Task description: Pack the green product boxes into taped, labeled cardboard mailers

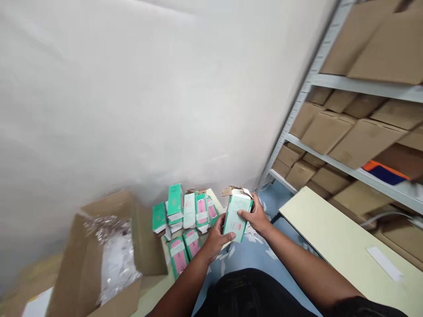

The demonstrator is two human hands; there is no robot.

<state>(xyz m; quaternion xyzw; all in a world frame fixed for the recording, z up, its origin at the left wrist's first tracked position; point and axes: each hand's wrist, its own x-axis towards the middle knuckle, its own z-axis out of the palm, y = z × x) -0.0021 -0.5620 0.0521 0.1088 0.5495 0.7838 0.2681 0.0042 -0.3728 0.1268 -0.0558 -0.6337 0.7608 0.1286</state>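
Closest to us, the dark shirt (244, 295) fills six o'clock, the blue floor (274, 253) showing on either side of it. Over to the far left, seven to eight o'clock from the held carton, a big cardboard box (148, 240) gapes open, clear plastic wrap (119, 259) heaped inside! Next along, at eight to ten o'clock, green-and-white cartons (175, 200) crowd the left table (155, 293), several showing pink fronts, the pack reaching close to the left forearm.

And here's the left hand (214, 244), gripping the held carton (237, 218) low on its left side, thumb across the printed face. What a two-handed hold: the carton is up off both tables, pale face turned to the camera, long axis running from just past twelve down to just past six. The torn, ragged end points away from the body; the neat lower edge faces back toward the shirt. The right hand (257, 215) clamps the upper right edge, thumb pressing the face.

Room to move? Plenty at three to five o'clock, with floor and white scraps (253, 236) before the right table (333, 229) begins, its near corner at three. Twelve opens onto the pale wall (191, 97); boxed-up shelving (333, 158) stands at one to three.
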